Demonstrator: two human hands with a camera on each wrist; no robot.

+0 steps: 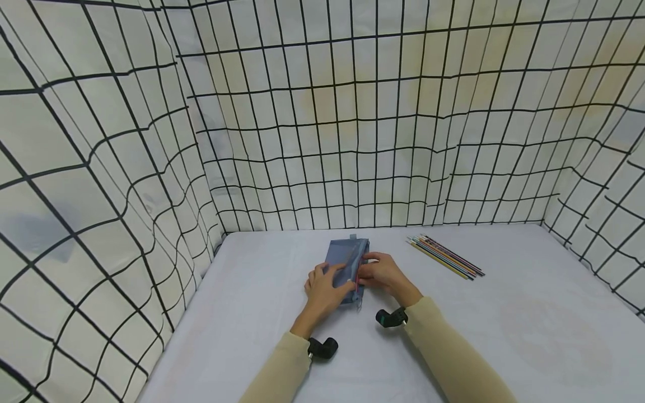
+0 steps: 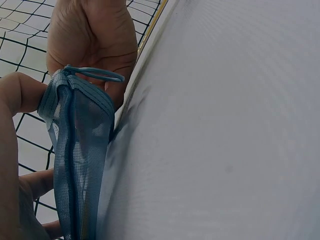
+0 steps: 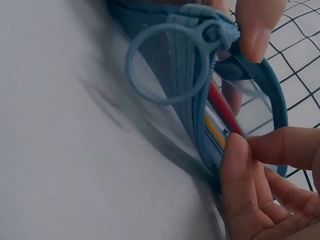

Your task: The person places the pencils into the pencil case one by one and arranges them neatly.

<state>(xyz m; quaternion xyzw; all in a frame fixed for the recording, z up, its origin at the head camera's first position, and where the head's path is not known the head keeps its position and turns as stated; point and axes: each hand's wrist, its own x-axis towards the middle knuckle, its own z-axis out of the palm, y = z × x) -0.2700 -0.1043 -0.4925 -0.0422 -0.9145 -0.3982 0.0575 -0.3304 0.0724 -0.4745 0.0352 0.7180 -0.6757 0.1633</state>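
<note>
A blue mesh zip pencil case [image 1: 347, 252] is on the white table, its zip side toward the right hand. My left hand [image 1: 324, 288] grips it from the left, the thumb near the end with the ring pull [image 3: 131, 65]. In the right wrist view the zip is open, with a red pencil [image 3: 223, 106] and a yellow pencil [image 3: 214, 131] inside. At that opening my right hand [image 1: 385, 274] pinches the red pencil between thumb and index finger. The case hides much of the left fingers in the left wrist view.
Several coloured pencils [image 1: 443, 256] lie side by side to the right of the case. White walls with black netting [image 1: 322, 129] rise behind the table [image 1: 242, 336] and at both sides. A dark wrist camera [image 1: 323, 348] sits on each forearm.
</note>
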